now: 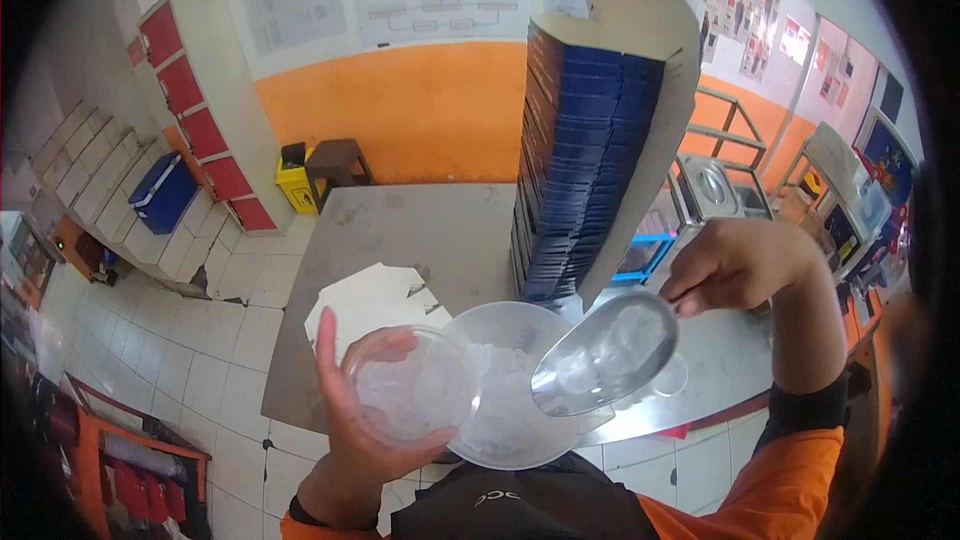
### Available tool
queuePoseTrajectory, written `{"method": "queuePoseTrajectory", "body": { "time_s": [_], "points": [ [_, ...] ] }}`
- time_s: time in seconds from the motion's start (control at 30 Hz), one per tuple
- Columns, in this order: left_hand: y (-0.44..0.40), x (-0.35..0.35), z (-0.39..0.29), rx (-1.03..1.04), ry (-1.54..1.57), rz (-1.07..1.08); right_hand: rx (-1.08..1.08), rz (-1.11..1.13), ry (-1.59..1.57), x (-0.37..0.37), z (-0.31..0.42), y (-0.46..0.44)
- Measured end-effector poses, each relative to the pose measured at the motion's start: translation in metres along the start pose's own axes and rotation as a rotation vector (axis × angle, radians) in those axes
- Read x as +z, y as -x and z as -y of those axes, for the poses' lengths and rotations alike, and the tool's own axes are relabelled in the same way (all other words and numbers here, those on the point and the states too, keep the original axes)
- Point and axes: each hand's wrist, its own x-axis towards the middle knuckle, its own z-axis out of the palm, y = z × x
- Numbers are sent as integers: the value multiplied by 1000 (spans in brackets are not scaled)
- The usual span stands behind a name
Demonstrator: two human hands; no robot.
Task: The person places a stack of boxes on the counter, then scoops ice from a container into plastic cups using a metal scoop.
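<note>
My left hand (385, 430) is wrapped round a clear plastic cup (415, 385) that has ice in it. In my right hand (735, 270) is the handle of a metal ice scoop (605, 358), tilted down to the left with ice in its bowl. Below both sits a translucent white tub (530, 325) with ice (500, 395) inside, close to my apron. The cup overlaps the tub's left side in view, and the scoop hangs over its right side. Part of the scoop's handle is hidden by my fingers.
On the steel table (410, 225) stands a tall stack of dark blue folded boxes (590, 160) behind the tub. A white cardboard piece (375, 290) lies at the left. Red-doored lockers (205, 130) and a blue cooler box (168, 195) on steps are farther left.
</note>
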Motion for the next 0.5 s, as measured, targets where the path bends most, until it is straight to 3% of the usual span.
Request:
{"method": "queuePoseTrajectory", "body": {
  "time_s": [0.07, 0.2, 0.5],
  "points": [
    [-7, 16, -6, 20, -48, 31, 12, -37, -48, -15, 13, 12],
    [-6, 44, -1, -32, -116, 145, 19, -30, 151, -21, 33, 12],
    [8, 90, 1, -150, -162, 136, 58, 87, 150, 5, -13, 0]
  ]
}}
